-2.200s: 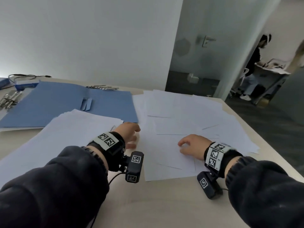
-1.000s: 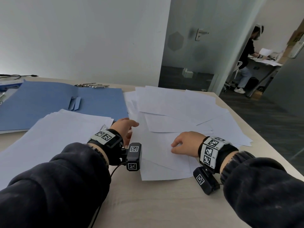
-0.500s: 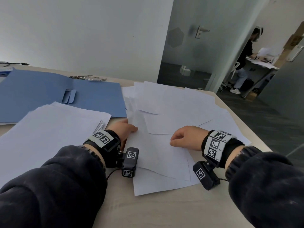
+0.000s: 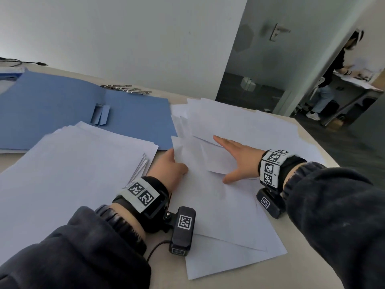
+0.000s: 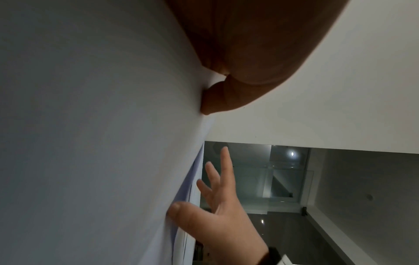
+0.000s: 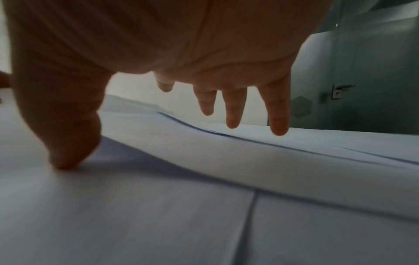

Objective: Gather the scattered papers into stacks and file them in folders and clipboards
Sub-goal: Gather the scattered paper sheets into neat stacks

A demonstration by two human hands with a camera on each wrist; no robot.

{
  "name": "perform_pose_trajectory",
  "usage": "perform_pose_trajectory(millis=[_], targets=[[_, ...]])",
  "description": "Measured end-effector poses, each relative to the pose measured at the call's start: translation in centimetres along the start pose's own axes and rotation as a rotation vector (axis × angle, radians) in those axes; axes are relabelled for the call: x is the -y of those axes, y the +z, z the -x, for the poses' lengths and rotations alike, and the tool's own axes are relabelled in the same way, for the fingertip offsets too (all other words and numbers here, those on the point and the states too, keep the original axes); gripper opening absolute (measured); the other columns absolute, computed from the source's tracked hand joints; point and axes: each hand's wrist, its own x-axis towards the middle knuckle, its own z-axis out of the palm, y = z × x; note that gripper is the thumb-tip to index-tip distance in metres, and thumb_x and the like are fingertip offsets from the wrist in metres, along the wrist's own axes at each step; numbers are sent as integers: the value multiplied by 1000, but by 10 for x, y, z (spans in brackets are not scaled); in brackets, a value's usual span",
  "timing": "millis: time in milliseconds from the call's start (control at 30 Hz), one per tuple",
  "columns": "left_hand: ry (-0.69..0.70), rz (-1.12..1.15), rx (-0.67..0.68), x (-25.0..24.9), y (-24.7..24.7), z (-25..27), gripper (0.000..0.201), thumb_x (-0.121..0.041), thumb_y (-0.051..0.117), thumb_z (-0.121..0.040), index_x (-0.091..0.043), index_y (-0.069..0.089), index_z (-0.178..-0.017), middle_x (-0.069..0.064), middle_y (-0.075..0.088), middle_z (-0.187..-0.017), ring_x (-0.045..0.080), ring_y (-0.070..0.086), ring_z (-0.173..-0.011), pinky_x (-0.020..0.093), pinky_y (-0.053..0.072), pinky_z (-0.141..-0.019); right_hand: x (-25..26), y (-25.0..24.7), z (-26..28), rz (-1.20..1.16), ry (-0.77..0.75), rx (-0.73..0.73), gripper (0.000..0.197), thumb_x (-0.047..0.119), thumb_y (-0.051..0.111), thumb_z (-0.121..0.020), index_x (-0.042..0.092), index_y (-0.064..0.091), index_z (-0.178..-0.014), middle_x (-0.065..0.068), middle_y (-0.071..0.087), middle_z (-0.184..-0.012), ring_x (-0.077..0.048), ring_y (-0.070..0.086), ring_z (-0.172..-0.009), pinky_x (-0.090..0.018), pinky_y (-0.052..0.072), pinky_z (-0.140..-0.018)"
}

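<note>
Loose white sheets (image 4: 245,126) lie fanned over the right half of the table. My left hand (image 4: 177,163) pinches the left edge of the nearest sheets (image 4: 218,215), thumb (image 5: 226,100) on top and fingers hidden beneath. My right hand (image 4: 229,159) is spread flat over the same pile. Its thumb (image 6: 68,152) touches the paper, while the straight fingers (image 6: 233,114) hover just above it. A tidier white stack (image 4: 73,167) sits to the left. Behind that stack lies an open blue folder (image 4: 52,109).
Metal clips (image 4: 127,89) lie at the table's back edge, behind the folder. A cable (image 4: 20,62) and a blue item (image 4: 10,73) are at the far left. The table's right edge (image 4: 312,138) borders a doorway, beyond which a person stands at another desk.
My right hand has uncurled and stretched forward over the sheets. The near sheets have slid and turned towards me. My left hand still holds their left edge.
</note>
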Motion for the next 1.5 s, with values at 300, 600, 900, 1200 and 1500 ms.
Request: perform_pose_trajectory(millis=[300, 600, 900, 1200, 1500], targets=[[5, 7, 34, 3, 2, -4, 47, -9, 50, -59, -18, 65, -102, 14, 74, -92, 40, 71, -84, 60, 57, -80, 6, -9, -40, -14, -43, 45, 115, 31, 67, -77, 58, -19, -147, 4, -4, -169, -23, 32, -148, -34, 37, -111], [-20, -17, 35, 6, 0, -6, 38, 7, 50, -80, -17, 62, -107, 10, 74, -91, 33, 71, -79, 51, 60, -79, 13, -17, -60, 75, 116, -67, 84, 35, 53, -93, 31, 2, -160, -3, 30, -163, -30, 43, -139, -36, 38, -111], [-26, 22, 71, 3, 1, -6, 47, -5, 51, -63, -18, 62, -107, 13, 74, -95, 38, 72, -85, 55, 59, -80, 5, -19, -62, 53, 200, -207, 24, 11, 42, -95, 20, 63, -100, -6, 65, -114, -32, 60, -109, -39, 49, -95], [-30, 53, 27, 0, 3, -1, 43, 6, 53, -70, -16, 63, -106, 16, 71, -88, 38, 67, -78, 58, 56, -82, 8, 0, 5, -395, 63, -375, 27, 21, 43, -103, 26, 67, -115, 1, 70, -111, -22, 64, -101, -41, 51, -95], [-68, 168, -62, 0, 4, -3, 30, -8, 59, -77, -15, 64, -105, 20, 71, -103, 42, 68, -95, 61, 51, -93, 8, 13, 59, -295, -350, -402, 34, 23, 55, -99, 26, 66, -131, 13, 63, -131, -5, 56, -119, -16, 35, -109]])
